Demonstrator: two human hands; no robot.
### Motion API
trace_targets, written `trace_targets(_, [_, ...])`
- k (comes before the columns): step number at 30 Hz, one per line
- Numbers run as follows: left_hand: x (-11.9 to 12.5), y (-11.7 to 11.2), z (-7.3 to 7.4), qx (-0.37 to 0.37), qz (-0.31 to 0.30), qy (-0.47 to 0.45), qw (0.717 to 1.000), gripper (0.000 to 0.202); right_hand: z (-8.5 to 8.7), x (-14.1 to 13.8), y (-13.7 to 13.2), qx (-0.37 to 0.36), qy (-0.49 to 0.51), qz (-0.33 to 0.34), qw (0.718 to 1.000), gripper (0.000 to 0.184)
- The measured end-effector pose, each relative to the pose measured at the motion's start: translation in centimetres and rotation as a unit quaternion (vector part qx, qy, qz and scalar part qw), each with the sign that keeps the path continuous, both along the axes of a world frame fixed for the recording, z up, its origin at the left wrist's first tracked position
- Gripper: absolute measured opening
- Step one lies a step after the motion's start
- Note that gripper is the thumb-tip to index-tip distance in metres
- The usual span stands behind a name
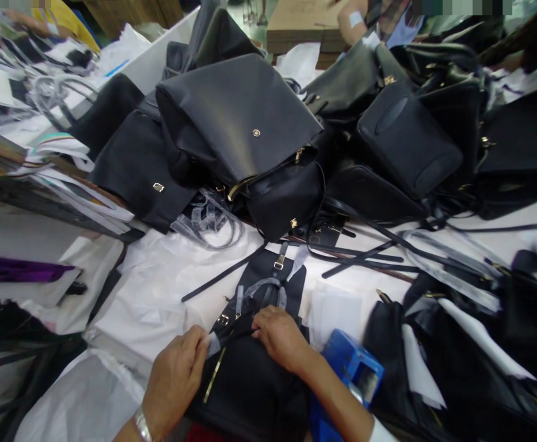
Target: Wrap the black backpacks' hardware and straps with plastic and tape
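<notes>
L hand (176, 368) pinched shut on black strap (237, 329), R hand (281, 337) closed on same, over black bag (250, 387) at near edge of table (521, 215). Risk: clear wrap (214, 344), prob. film, torn if strap tugged.

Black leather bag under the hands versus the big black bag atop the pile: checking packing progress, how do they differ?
The black leather bag under the hands lies flat, left hand and right hand on its film-wrapped strap; the big black bag atop the pile tilts, untouched. The pile bag shows a gold stud, the near bag a gold bar. Both are black.
</notes>
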State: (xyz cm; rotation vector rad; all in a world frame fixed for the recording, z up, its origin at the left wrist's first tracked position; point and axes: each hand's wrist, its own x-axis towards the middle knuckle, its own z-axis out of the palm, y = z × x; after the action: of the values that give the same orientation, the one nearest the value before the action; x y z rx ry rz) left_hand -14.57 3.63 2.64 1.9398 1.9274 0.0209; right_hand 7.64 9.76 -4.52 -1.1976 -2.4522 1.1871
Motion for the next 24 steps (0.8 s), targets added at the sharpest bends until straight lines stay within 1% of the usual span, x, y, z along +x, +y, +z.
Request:
trace_targets(1, [0.0, 0.1, 0.0, -0.005, 0.005, -0.005, 1.000, 0.023, 0.0, 0.0, 0.2, 0.005, -0.002, 0.009, 1.000, 0.004])
trace_targets(4, [0.2, 0.6, 0.0, -0.025, 0.013, -0.011, 1.000, 0.022, 0.0, -0.1, 0.7, 0.021, 0.007, 0.029, 0.999, 0.013])
trace_targets(7, [0.8, 1.2, -0.2, -0.042, -0.002, 0.003, 0.999, 0.022, 0.0, -0.4, 1.1, 0.026, 0.032, 0.040, 0.998, 0.014])
trace_targets(9, [1.4, 1.5, -0.6, -0.053, -0.014, 0.018, 0.998, 0.022, -0.1, -0.6, 1.1, 0.026, 0.044, 0.044, 0.998, 0.013])
trace_targets(13, [2.8, 1.9, -2.0, -0.068, -0.025, 0.042, 0.997, 0.022, -0.5, -0.3, 1.2, 0.006, 0.058, 0.054, 0.997, 0.012])
trace_targets(15, [3.1, 2.0, -2.6, -0.064, -0.031, 0.041, 0.997, 0.023, -0.5, 0.3, 1.6, -0.015, 0.071, 0.036, 0.997, 0.013])
trace_targets(17, [3.2, 2.0, -2.8, -0.061, -0.031, 0.035, 0.997, 0.023, -0.4, 0.9, 2.3, -0.022, 0.081, -0.012, 0.996, 0.014])
trace_targets(19, [3.1, 2.1, -2.6, -0.061, -0.022, 0.028, 0.998, 0.023, -0.5, 1.3, 3.2, -0.005, 0.080, -0.049, 0.996, 0.017])
trace_targets(20, [3.0, 2.2, -2.5, -0.061, -0.016, 0.024, 0.998, 0.023, -0.5, 1.4, 3.6, 0.008, 0.073, -0.049, 0.996, 0.020])
trace_targets(22, [2.9, 2.3, -2.1, -0.060, -0.005, 0.014, 0.998, 0.022, -0.9, 1.3, 4.3, 0.030, 0.057, -0.011, 0.998, 0.020])
trace_targets(24, [2.9, 2.4, -1.7, -0.061, 0.005, 0.001, 0.998, 0.022, -1.3, 1.1, 4.7, 0.040, 0.045, 0.032, 0.998, 0.014])
